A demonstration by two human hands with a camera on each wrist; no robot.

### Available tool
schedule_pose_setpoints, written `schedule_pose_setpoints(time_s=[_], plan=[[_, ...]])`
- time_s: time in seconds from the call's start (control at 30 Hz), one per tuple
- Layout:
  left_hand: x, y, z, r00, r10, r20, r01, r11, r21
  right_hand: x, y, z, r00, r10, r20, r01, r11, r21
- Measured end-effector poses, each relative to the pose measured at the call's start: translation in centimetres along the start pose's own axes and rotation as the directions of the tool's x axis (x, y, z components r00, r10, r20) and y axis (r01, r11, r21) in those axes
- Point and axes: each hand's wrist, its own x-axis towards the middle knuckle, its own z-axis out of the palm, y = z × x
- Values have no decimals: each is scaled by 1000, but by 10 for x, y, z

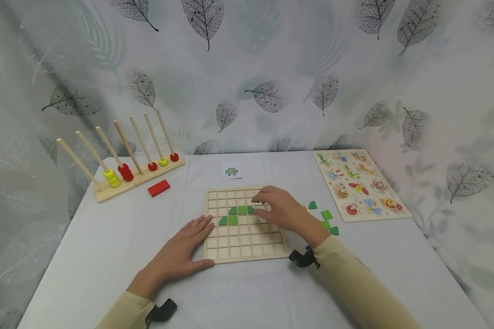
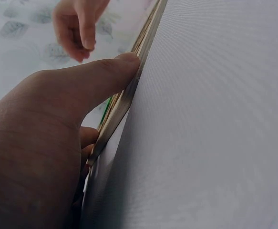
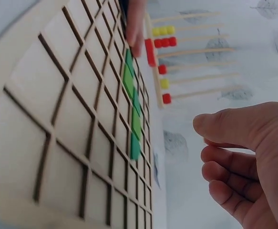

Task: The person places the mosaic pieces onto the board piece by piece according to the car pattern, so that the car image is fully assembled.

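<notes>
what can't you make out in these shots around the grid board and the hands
- Head view: the right hand covers part of the grid board, hiding the cells beneath it.
- Head view: the card is too small to identify its drawing.
- Left wrist view: the left hand fills the frame; the board shows only edge-on.
- Right wrist view: the green pieces are foreshortened, shapes unclear.

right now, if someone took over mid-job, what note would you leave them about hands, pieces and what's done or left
Left hand: flat on the table, fingers straight, thumb pressed to the left edge of the wooden grid board to steady it.
Right hand: over the board's upper right, fingers loosely curled; the right wrist view shows nothing held.
Done: five green pieces sit in the grid, three in an upper row, two below to the left.
Left: loose green pieces lie on the table right of the board; an orange one looks mostly hidden by the hand. The pattern card lies behind the board; most cells are unfilled.
</notes>
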Motion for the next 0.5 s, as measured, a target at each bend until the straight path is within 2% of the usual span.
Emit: schedule_pose_setpoints(time_s=[0.2, 0.33, 0.5], plan=[[0, -1, 1, 999, -26, 21, 26, 1000, -11, -16, 16, -22, 998, 9, -62, -9, 1000, 6], [0, -1, 1, 1000, -18, 16, 18, 1000, -18, -27, 29, -33, 996, 34, -88, -34, 999, -1], [0, -3, 3, 1000, 10, -10, -10, 1000, -4, -38, 41, -43, 992, 98, -77, -97, 995, 14]])
